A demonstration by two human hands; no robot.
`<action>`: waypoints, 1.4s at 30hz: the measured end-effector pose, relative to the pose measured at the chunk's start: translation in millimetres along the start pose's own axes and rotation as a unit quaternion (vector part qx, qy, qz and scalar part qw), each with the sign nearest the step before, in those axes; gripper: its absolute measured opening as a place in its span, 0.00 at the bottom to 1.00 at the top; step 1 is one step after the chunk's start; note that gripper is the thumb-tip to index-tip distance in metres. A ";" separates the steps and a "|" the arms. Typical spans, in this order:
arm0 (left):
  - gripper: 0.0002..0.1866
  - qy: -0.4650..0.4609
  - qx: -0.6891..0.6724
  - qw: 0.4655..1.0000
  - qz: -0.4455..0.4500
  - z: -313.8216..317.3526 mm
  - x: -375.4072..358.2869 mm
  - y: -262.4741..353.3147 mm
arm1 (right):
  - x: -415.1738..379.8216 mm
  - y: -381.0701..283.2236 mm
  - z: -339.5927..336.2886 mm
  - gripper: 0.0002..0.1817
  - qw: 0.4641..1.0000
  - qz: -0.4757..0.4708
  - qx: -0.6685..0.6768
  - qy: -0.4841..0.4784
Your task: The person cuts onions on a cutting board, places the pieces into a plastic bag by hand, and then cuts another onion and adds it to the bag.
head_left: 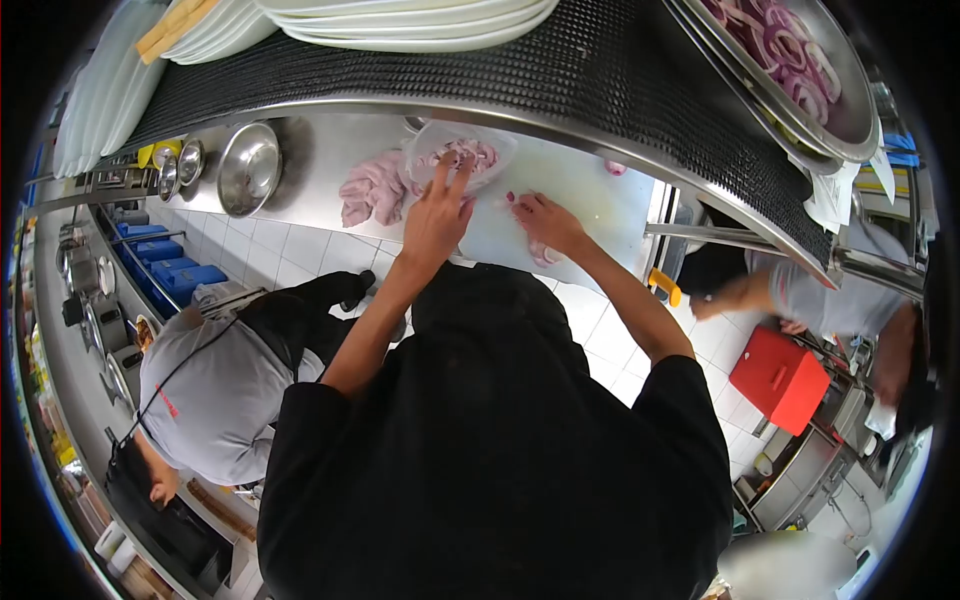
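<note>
1. While two hands work over the white cutting board (590, 205), the left hand (437, 215) reaches forward with fingers spread and straight, its fingertips resting on the rim of one clear plastic container (462, 158) of pink meat pieces; it grips nothing that I can see.
2. The right hand (545, 222) lies palm down on the board, fingers loosely curled over a small meat piece (543, 254); whether it pinches it I cannot tell.
3. One pile of raw meat (372, 188) lies on the steel counter (310, 150) just left of the container.
4. Three steel bowls sit further left: one large bowl (248, 168) and two small ones (180, 168).
5. The board's right side lies bare up to the counter's edge.
6. The pile's long axis runs roughly away from the person; the container is tilted, its longer side running left to right.
7. Two other people stand nearby, one in a grey shirt (215, 400) at the left, one (840, 300) at the right.
</note>
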State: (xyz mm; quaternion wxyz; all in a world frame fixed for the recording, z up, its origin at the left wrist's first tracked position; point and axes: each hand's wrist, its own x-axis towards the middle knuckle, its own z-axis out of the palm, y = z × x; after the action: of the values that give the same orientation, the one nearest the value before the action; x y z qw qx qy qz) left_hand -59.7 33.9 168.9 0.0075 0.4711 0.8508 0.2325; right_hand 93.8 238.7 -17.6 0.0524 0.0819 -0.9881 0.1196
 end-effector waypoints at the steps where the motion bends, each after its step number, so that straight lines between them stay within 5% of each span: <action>1: 0.25 -0.041 0.034 0.998 -0.018 6.3 0.2 -4.3 | 0.8 -0.1 -1.3 0.14 1.000 0.022 0.010 0.010; 5: 0.15 -0.065 0.078 0.995 0.012 29.3 -3.2 -33.6 | 10.5 -0.3 -13.1 0.12 0.980 0.171 0.065 -0.075; 8: 0.10 -0.012 0.044 0.998 0.040 22.1 -5.7 -29.6 | 13.2 11.5 -12.6 0.11 0.956 0.244 0.164 -0.001; 11: 0.09 0.008 0.010 0.999 0.035 21.1 -10.9 -27.0 | 34.1 10.5 -55.2 0.15 0.877 0.370 0.305 0.029; 14: 0.08 0.004 -0.008 1.000 0.028 25.2 -15.8 -26.2 | 64.2 -2.1 -92.0 0.19 0.734 0.368 0.555 0.135; 20: 0.09 0.031 -0.028 0.999 0.019 27.5 -16.9 -24.6 | 160.2 -13.7 -92.6 0.19 0.892 0.213 0.391 0.074; 23: 0.09 0.044 -0.031 0.998 0.014 26.6 -18.0 -22.5 | 191.6 -17.5 -70.5 0.18 0.975 0.105 0.196 -0.012; 30: 0.11 0.060 -0.046 0.997 0.012 30.0 -18.7 -23.2 | 218.6 -39.8 -74.4 0.09 0.994 0.094 -0.054 -0.020; 38: 0.11 0.065 -0.033 0.997 0.016 25.2 -11.7 -24.6 | 179.1 -35.3 -114.8 0.13 0.983 0.129 0.125 0.045; 42: 0.14 0.098 -0.064 0.993 0.001 9.4 -6.6 -6.5 | 120.5 -2.6 -129.4 0.15 0.925 0.225 0.171 0.255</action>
State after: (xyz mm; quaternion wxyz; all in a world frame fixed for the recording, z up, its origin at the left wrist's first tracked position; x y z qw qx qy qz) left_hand -59.0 29.3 156.5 -0.0461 0.4455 0.8305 0.3312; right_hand -13.1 249.9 122.9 0.2593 -0.1682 -0.8984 0.3120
